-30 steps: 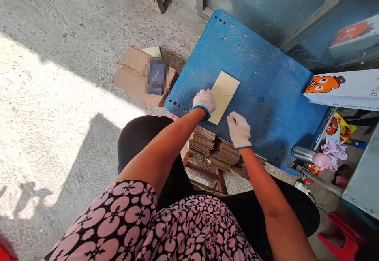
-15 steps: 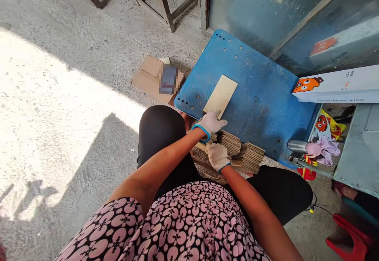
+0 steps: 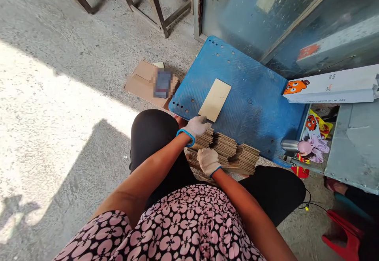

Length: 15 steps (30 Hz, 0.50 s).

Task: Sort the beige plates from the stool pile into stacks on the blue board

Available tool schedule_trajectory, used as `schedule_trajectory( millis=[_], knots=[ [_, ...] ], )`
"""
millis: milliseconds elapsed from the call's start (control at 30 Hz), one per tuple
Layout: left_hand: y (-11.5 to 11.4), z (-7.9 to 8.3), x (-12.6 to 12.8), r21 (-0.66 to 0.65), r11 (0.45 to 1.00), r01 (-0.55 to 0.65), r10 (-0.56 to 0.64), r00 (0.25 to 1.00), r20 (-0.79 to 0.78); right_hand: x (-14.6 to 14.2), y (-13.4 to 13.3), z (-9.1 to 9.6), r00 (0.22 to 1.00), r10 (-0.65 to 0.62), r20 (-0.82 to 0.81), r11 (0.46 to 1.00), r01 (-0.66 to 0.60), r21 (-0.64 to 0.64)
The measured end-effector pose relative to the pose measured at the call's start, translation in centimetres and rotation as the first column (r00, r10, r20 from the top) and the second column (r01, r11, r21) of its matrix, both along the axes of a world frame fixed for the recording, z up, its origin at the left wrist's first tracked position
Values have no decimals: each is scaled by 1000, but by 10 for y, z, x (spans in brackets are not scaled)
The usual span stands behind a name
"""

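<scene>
A pale flat rectangular board [image 3: 215,100] lies on the blue plastic tabletop [image 3: 254,122]. My left hand [image 3: 195,127], in a white knit glove with a blue cuff, is over the leftmost stack of thin brown strips [image 3: 205,138], just short of the board's near end. Its fingers look slightly apart, with nothing visible in them. Closer to my body, my right hand [image 3: 209,161], gloved alike, is closed beside the stacks; whatever its fingers hold is hidden. Right of it are a middle stack [image 3: 224,145] and a right stack [image 3: 245,159] of similar strips.
A cardboard box [image 3: 142,80] with a blurred dark object [image 3: 163,83] on it sits left of the tabletop. To the right are a white carton [image 3: 328,85], a metal cup [image 3: 289,145] and a red stool [image 3: 340,233]. Wooden legs [image 3: 154,4] stand behind.
My left hand has drawn back left, away from the board's near end. My right hand has shifted slightly down and left against the stacks. The whole view has moved a little.
</scene>
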<state>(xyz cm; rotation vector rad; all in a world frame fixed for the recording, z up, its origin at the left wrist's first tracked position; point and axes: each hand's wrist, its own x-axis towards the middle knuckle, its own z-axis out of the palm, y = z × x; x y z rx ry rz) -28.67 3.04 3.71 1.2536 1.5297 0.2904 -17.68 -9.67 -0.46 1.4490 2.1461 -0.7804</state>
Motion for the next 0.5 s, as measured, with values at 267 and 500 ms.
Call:
schedule_trajectory(
  millis=[267, 500],
  knots=[
    [-6, -8, 8, -2, 971, 240, -235, 949, -210, -10, 1, -4, 999, 29, 41, 996, -26, -86],
    [4, -6, 0, -35, 974, 225, -227, 955, -191, -10, 21, 6, 999, 6, 43, 993, -1, -118]
  ],
)
